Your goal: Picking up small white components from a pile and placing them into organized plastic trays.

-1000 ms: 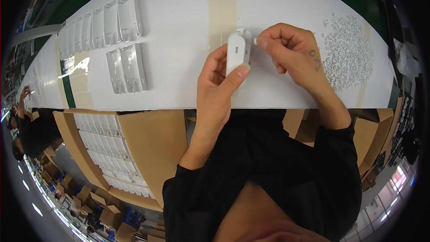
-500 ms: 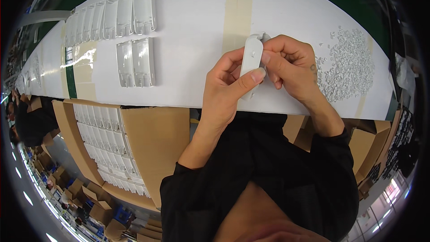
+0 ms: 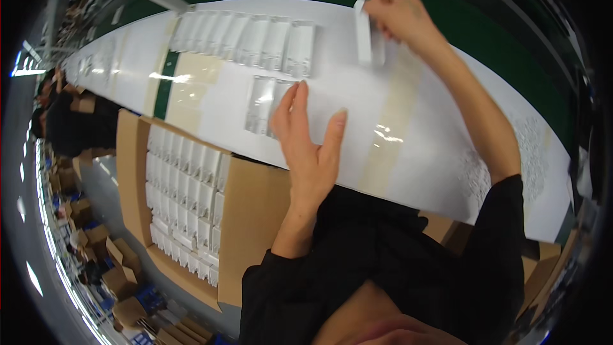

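In my right hand (image 3: 403, 14) is a long white plastic housing (image 3: 363, 33), pinched at its upper end and standing over the far side of the white tabletop. My left hand (image 3: 306, 150) is open, thumb spread away from the stretched fingers. Its fingertips reach over the right one of two white housings (image 3: 260, 107) that lie side by side, and partly hide it. Whether they touch it I cannot tell. Beyond them a row of several more white housings (image 3: 255, 39) lies close together, hollow side up.
A cardboard box (image 3: 133, 185) filled with layered white housings stands at the table's near left edge. Small clear plastic pieces (image 3: 533, 147) are heaped on the right, partly behind my right forearm. Tan tape (image 3: 391, 124) crosses the tabletop. Another person (image 3: 75, 121) is at the far left.
My hands have parted. The right one has carried the housing to the far side of the table; the left has let go of it and moved left to the housing pair. The view has shifted left.
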A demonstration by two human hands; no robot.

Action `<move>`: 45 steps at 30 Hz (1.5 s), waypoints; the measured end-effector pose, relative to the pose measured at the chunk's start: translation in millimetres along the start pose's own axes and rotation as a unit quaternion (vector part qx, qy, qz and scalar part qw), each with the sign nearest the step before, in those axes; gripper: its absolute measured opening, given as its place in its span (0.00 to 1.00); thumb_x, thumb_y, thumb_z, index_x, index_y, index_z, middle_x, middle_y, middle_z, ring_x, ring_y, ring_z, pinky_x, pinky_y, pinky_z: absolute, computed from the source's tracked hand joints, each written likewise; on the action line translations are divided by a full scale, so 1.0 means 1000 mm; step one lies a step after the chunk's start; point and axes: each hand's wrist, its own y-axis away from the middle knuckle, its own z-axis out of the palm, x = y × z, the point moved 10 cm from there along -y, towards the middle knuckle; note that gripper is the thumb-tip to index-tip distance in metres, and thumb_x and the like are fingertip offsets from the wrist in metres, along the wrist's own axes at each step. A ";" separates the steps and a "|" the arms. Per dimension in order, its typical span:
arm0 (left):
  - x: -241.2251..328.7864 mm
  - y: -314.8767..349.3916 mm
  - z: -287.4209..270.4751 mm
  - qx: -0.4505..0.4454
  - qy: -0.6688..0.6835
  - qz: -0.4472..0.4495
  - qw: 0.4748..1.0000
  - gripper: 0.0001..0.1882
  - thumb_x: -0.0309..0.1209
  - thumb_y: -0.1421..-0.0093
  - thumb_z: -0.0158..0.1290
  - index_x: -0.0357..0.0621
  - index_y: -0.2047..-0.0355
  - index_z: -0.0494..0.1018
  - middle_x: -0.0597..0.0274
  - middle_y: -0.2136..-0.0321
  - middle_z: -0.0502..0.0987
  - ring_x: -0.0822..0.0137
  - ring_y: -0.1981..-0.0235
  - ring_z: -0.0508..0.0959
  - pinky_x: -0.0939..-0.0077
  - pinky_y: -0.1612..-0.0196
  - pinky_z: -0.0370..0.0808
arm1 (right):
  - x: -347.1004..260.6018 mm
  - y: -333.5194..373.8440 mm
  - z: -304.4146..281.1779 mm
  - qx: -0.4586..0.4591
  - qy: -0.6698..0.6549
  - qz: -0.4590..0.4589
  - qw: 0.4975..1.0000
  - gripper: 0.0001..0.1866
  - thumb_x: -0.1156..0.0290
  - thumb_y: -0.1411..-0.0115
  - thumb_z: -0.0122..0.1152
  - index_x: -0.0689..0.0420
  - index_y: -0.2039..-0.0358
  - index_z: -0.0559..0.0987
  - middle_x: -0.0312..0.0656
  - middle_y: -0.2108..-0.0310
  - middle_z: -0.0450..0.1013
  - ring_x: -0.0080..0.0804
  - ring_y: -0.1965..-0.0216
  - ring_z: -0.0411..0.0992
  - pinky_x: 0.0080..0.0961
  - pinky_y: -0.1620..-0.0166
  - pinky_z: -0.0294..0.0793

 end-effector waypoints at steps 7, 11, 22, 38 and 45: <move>-0.084 0.002 -0.062 0.021 -0.131 -0.069 0.989 0.21 0.35 0.35 0.56 0.36 0.44 0.74 0.45 0.43 0.73 0.47 0.41 0.70 0.56 0.39 0.67 | 0.041 -0.215 -0.002 0.013 0.234 -0.009 0.972 0.12 0.68 0.46 0.59 0.61 0.81 0.79 0.40 0.86 0.70 0.29 0.88 0.64 0.25 0.83 0.62; -0.091 0.019 -0.066 0.023 -0.082 -0.163 0.983 0.19 0.33 0.37 0.58 0.36 0.48 0.75 0.48 0.47 0.77 0.51 0.47 0.75 0.62 0.45 0.72 | 0.020 -0.160 -0.022 0.110 0.177 -0.076 0.975 0.15 0.60 0.41 0.60 0.60 0.68 0.83 0.39 0.81 0.75 0.29 0.85 0.67 0.25 0.77 0.69; -0.033 0.033 0.022 -0.075 0.038 -0.167 0.982 0.24 0.34 0.32 0.56 0.34 0.40 0.70 0.53 0.53 0.78 0.64 0.58 0.75 0.72 0.53 0.73 | 0.106 0.133 -0.185 0.089 0.135 -0.015 0.987 0.12 0.72 0.35 0.59 0.67 0.72 0.82 0.40 0.83 0.74 0.23 0.86 0.66 0.21 0.81 0.68; -0.065 0.031 -0.010 0.023 0.144 -0.220 0.965 0.21 0.39 0.28 0.46 0.37 0.43 0.71 0.51 0.57 0.79 0.63 0.62 0.79 0.73 0.61 0.76 | 0.113 0.229 -0.155 0.034 0.536 -0.231 0.811 0.04 0.77 0.40 0.64 0.58 0.63 0.81 0.36 0.63 0.74 0.33 0.67 0.72 0.25 0.62 0.74; -0.037 0.046 0.035 -0.146 0.567 -0.265 0.766 0.25 0.39 0.25 0.41 0.32 0.36 0.62 0.37 0.42 0.71 0.51 0.50 0.79 0.61 0.50 0.76 | 0.098 0.241 -0.161 0.120 0.438 -0.245 0.857 0.03 0.76 0.38 0.61 0.58 0.70 0.78 0.36 0.70 0.71 0.33 0.70 0.71 0.27 0.65 0.74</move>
